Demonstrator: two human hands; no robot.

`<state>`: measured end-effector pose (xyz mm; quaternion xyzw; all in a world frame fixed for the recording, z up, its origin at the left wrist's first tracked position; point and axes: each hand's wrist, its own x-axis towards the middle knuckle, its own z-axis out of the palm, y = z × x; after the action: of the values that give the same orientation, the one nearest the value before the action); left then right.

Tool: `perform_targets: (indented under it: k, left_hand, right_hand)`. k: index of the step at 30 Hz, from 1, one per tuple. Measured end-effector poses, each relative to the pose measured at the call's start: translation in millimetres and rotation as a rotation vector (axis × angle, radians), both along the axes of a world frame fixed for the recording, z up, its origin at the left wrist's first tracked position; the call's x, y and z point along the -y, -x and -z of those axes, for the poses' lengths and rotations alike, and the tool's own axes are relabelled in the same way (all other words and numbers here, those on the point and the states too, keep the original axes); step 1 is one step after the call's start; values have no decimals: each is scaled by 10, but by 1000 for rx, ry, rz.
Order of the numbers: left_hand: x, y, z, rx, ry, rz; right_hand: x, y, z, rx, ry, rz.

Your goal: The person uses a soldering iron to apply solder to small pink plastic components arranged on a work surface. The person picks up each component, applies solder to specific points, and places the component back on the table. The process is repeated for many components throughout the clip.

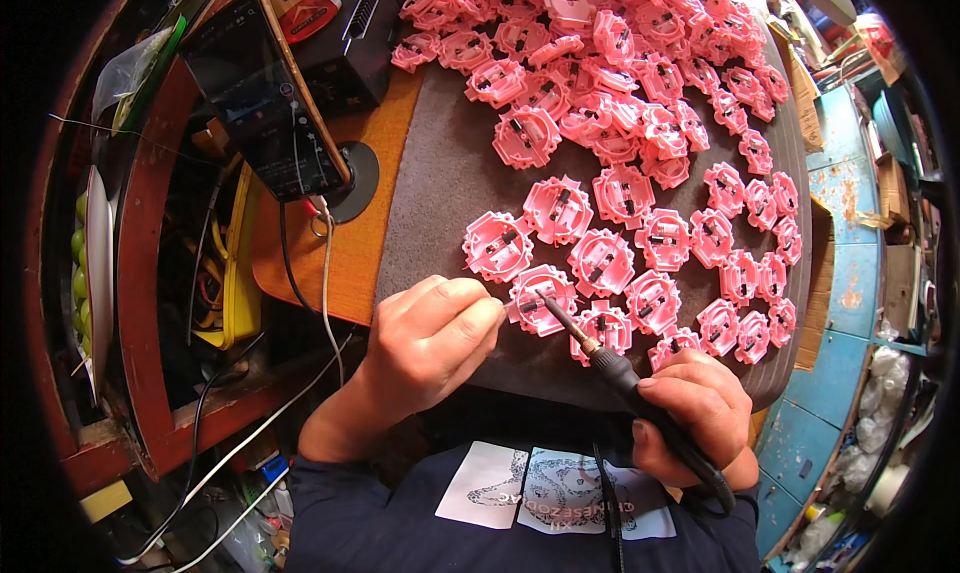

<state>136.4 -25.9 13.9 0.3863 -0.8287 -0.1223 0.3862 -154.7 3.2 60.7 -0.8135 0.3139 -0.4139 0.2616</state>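
My right hand [695,408] is closed round the black handle of a soldering iron [622,375]. The iron's metal tip reaches a pink plastic housing [540,301] with small black parts inside, near the mat's front edge. Just left of that housing, my left hand [436,335] is closed, thumb and fingers pinched together. Whatever is in the pinch is too small or hidden to name. Another pink housing [498,247] lies just beyond my left hand, and one more [602,331] sits beside the iron's tip. Similar housings are spread out in rows to the right.
A big heap of pink housings [600,63] covers the far part of the dark mat [425,173]. To the left, a phone [262,98] leans on a round stand on an orange wooden table [345,258], its cable hanging down. Blue cabinets [835,303] line the right side.
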Motion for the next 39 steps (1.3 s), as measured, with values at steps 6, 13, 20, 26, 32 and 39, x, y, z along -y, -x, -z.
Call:
perform_targets:
  k: [6,13,20,26,32,39]
  left_hand:
    - [-31,-93,0,-99,0,-167]
    - [64,-140,-43,-72,31,-156]
    - [139,-73,-37,-1,22,-75]
    - [141,-72,-1,5,-4,-72]
    - [153,-68,9,0,-4,-71]
    - [177,-55,5,7,-12,-67]
  right_hand:
    - [23,-33,-38,21,-4,34]
    - [110,-132,-51,-4,-7,23]
    - [160,-168,-38,-24,-35,36]
    - [178,-175,-37,-22,-47,36]
    - [184,-192,-19,-19,-53,37]
    - [170,-186,-4,-20,-64,47]
